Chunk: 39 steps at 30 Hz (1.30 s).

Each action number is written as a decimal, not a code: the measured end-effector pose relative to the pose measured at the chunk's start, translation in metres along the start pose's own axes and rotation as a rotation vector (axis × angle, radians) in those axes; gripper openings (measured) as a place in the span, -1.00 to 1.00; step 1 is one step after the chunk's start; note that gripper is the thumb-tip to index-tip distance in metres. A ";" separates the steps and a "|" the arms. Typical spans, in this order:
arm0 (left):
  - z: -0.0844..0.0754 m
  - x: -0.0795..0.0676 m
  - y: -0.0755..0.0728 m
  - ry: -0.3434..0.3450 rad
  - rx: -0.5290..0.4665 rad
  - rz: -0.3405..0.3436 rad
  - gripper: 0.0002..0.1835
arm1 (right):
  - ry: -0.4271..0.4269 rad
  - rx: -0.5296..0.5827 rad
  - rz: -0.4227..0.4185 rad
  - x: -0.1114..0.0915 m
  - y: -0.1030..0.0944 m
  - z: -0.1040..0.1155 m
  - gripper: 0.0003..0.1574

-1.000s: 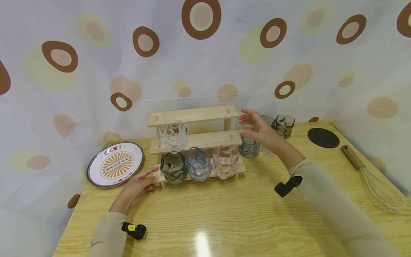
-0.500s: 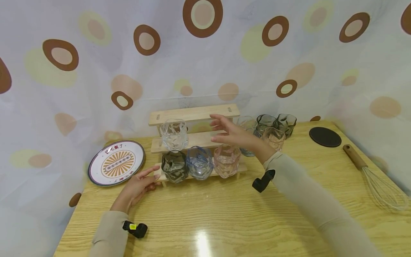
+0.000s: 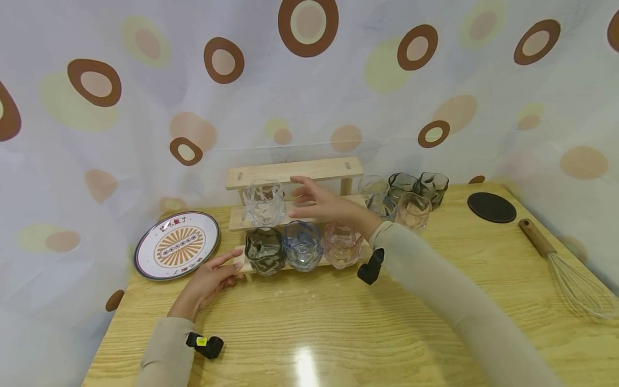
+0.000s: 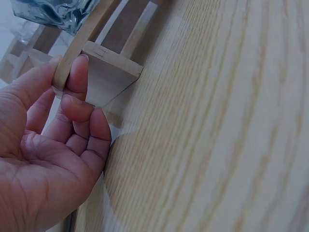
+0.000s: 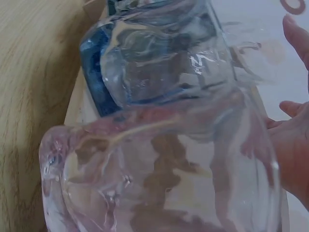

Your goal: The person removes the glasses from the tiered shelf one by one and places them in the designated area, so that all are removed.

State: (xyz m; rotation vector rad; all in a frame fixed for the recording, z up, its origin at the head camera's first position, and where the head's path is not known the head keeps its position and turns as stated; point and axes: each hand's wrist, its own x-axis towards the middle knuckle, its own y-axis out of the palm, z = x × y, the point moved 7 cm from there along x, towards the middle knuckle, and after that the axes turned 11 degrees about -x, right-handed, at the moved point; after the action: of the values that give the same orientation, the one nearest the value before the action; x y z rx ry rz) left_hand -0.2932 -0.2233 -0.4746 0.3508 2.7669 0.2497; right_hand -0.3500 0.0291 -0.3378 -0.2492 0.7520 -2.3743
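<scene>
A three-tier wooden rack (image 3: 295, 172) stands at the back of the table. My left hand (image 3: 208, 282) pinches the left end of its lowest board (image 4: 72, 58) between thumb and fingers. On that board are a dark grey glass (image 3: 264, 252), a blue-tinted glass (image 3: 302, 247) and a pink glass (image 3: 342, 246). A clear glass (image 3: 264, 204) sits at the left of the middle board. My right hand (image 3: 325, 204) hovers over the middle board, just right of the clear glass, fingers spread and holding nothing. In the right wrist view, the pink glass (image 5: 159, 179) fills the foreground.
Right of the rack several glasses cluster: a clear one (image 3: 373, 185), a bluish one (image 3: 381, 205), a peach one (image 3: 413, 210) and two dark grey glasses (image 3: 433, 188). Beyond are a black round coaster (image 3: 491, 207) and a whisk (image 3: 556, 252). A patterned plate (image 3: 177, 245) lies left.
My right hand has moved left from the glasses beside the rack, across the middle board, to near the clear glass. The left hand has stayed at the lowest board's end.
</scene>
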 end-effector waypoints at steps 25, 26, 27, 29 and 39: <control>-0.001 -0.001 0.001 -0.006 -0.004 -0.020 -0.38 | 0.139 0.010 -0.066 0.039 0.023 0.004 0.14; -0.001 -0.001 0.001 -0.006 -0.003 -0.019 -0.38 | 0.138 0.019 -0.071 0.040 0.024 0.005 0.13; -0.001 -0.001 0.001 -0.007 -0.002 -0.018 -0.38 | 0.138 0.030 -0.075 0.040 0.024 0.006 0.12; -0.001 -0.001 0.001 -0.007 -0.004 -0.021 -0.38 | 0.140 0.050 -0.083 0.042 0.025 0.007 0.09; -0.001 -0.001 0.000 0.000 -0.005 -0.021 -0.39 | 0.166 0.101 -0.117 0.042 0.027 0.007 0.01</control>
State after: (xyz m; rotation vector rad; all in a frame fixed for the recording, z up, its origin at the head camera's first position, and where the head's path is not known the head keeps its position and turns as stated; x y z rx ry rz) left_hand -0.2927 -0.2232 -0.4734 0.3202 2.7679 0.2507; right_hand -0.3666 -0.0171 -0.3478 -0.0551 0.7071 -2.5593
